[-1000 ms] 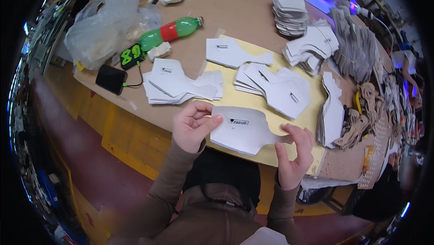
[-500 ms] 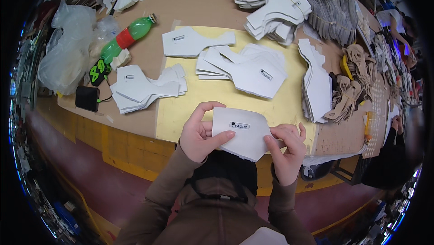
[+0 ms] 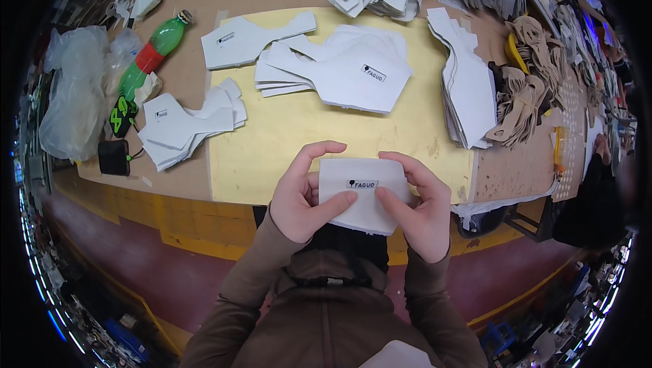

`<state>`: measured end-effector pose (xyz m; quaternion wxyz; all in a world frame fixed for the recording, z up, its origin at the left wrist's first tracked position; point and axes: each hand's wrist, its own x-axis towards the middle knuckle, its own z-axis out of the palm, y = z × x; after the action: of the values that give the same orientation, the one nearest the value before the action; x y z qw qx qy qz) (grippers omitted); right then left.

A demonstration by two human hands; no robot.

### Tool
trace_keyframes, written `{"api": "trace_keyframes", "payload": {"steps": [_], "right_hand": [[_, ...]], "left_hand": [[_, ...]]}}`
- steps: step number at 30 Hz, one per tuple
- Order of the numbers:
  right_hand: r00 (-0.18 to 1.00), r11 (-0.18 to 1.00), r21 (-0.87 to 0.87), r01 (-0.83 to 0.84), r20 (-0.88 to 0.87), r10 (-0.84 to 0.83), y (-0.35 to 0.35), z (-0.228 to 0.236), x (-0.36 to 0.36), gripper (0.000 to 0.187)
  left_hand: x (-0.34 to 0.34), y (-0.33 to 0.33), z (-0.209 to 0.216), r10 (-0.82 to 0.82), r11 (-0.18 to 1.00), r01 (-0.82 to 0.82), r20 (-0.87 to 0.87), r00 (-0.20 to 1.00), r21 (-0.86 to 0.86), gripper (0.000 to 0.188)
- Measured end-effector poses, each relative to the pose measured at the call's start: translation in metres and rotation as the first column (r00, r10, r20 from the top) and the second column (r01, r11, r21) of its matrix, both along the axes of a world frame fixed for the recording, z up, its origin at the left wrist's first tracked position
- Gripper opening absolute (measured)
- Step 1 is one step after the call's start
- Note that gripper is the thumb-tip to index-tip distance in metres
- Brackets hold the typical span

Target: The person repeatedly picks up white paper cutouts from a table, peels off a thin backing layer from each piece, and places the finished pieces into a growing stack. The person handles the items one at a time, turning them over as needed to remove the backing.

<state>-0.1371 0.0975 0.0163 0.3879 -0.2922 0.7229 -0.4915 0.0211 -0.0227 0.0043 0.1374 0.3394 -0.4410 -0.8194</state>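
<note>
A white cut piece of leather-like material (image 3: 364, 213) with a small dark printed label is held up at the table's near edge. My left hand (image 3: 299, 198) grips its left side, thumb on the front beside the label and index finger stretched above the edge. My right hand (image 3: 426, 212) pinches the right side, thumb pressed just under the label and the other fingers partly hidden behind. Beyond lies a yellow sheet (image 3: 292, 133) bearing a fanned stack of similar white pieces (image 3: 350, 86). Another labelled white piece (image 3: 255, 40) lies at its upper left.
At left are a smaller white stack (image 3: 187, 123), a green bottle (image 3: 166, 40), a clear plastic bag (image 3: 73, 106) and a black device (image 3: 113, 157). On the right are a tall white stack (image 3: 467, 93) and bundled beige strips (image 3: 521, 99). A person's dark sleeve (image 3: 587, 195) shows far right.
My right hand has shifted its hold: its thumb now lies beside the label and its index finger reaches the top edge. The piece sits straighter. The table's contents appear higher and mostly further left in view.
</note>
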Motion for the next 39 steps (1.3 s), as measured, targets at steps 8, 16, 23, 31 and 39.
{"api": "trace_keyframes", "payload": {"steps": [8, 16, 23, 31, 39], "right_hand": [[0.972, 0.999, -0.04, 0.013, 0.235, -0.004, 0.002, 0.0, -0.002, 0.043], [0.988, 1.0, -0.005, 0.016, 0.155, -0.015, 0.001, 0.002, 0.002, 0.042], [0.994, 1.0, -0.004, -0.005, 0.11, 0.005, 0.0, 0.002, 0.005, 0.041], [0.995, 1.0, 0.003, -0.004, 0.103, 0.003, -0.001, 0.002, 0.006, 0.041], [0.999, 0.999, -0.007, -0.048, 0.02, 0.048, -0.004, -0.008, 0.003, 0.051]], "left_hand": [[-0.003, 0.002, -0.009, 0.017, 1.0, -0.016, -0.018, 1.0, 0.005, 0.063], [0.0, 0.003, -0.016, 0.031, 1.0, -0.031, -0.014, 0.999, -0.002, 0.057], [0.003, 0.004, -0.021, 0.067, 0.998, -0.066, -0.013, 0.998, 0.012, 0.054], [0.005, 0.005, -0.022, 0.049, 0.999, -0.049, -0.018, 0.999, -0.009, 0.052], [-0.003, 0.01, -0.026, 0.093, 0.995, -0.093, 0.017, 0.995, -0.026, 0.067]]}}
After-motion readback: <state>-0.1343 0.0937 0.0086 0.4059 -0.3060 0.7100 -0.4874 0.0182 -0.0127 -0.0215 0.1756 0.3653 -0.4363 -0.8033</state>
